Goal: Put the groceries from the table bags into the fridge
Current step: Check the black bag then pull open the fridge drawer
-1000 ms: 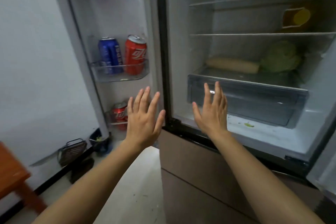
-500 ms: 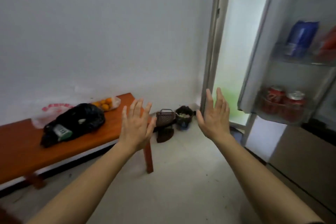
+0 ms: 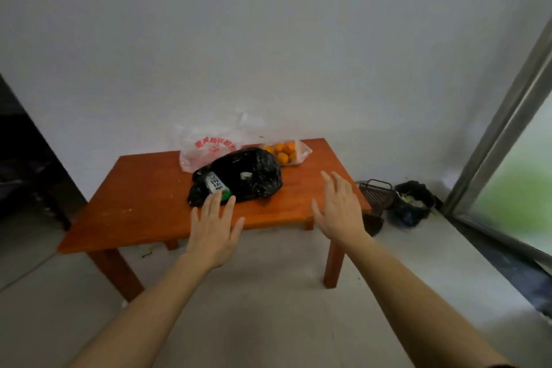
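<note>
A low orange-brown wooden table [image 3: 140, 203] stands against the white wall. On it lies a black plastic bag [image 3: 254, 176] with a green-and-white carton [image 3: 215, 185] poking out of its left end. Behind it sit a white bag with red print [image 3: 206, 146] and a clear bag of oranges [image 3: 283, 152]. My left hand [image 3: 215, 227] is open, fingers spread, just in front of the carton. My right hand [image 3: 339, 209] is open over the table's right front corner. Both hands hold nothing. The fridge is out of view.
A dark wire basket [image 3: 375, 193] and a black bag of scraps [image 3: 413, 200] sit on the floor right of the table. A metal door frame [image 3: 507, 116] runs along the right edge. A dark opening [image 3: 21, 164] is at the left. Pale floor lies before the table.
My view has swung left from the open fridge to the table. Both open hands have stayed raised and now reach toward the black bag.
</note>
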Demonstrator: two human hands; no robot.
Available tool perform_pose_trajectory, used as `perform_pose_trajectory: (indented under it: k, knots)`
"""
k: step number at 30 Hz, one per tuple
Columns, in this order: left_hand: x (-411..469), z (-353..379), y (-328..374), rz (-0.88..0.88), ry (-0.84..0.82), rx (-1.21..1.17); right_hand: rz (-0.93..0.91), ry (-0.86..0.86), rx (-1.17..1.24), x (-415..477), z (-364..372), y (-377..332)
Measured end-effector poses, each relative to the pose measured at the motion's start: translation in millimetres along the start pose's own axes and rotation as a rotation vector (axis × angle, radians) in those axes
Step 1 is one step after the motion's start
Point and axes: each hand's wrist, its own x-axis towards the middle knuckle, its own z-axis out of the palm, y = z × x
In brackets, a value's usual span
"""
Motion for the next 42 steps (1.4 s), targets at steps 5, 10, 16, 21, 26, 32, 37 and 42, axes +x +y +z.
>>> perform_pose_trajectory:
  k: [5, 10, 16, 21, 26, 32, 37, 42]
  knots:
    - [92.5, 16.2, -61.4, -0.098, -0.142, 0.081, -0.047, -0.116, 0.101, 111.9, 80.1, -25.4]
    - [174.6, 25.9, -114.3, -0.174, -0.274, 0.090, -0.136, -0.324, 0.128, 213.2, 137.2, -61.5]
    - [236.7, 54.8, -171.4, -0.162, -0.365, 0.098, -0.226, -0.511, 0.148, 285.8, 208.6, -107.8]
    - [297.9, 104.4, -225.0, -0.066, -0.515, 0.086, -0.166, -0.626, 0.170, 320.6, 278.3, -133.8]
    - [356.1, 161.3, -279.0, 0.114, -0.650, 0.081, 0.004, -0.777, 0.149, 337.7, 348.0, -154.7]
    - [380.3, 212.2, -324.4, 0.197, -0.809, 0.023, 0.175, -0.816, 0.109, 321.9, 425.4, -192.8]
    - [380.3, 232.1, -343.1, 0.263, -0.841, 0.040, 0.218, -0.795, -0.031, 313.5, 471.0, -216.9]
    - [385.9, 235.2, -348.2, 0.338, -0.849, 0.093, 0.300, -0.780, -0.008, 320.8, 480.7, -223.2]
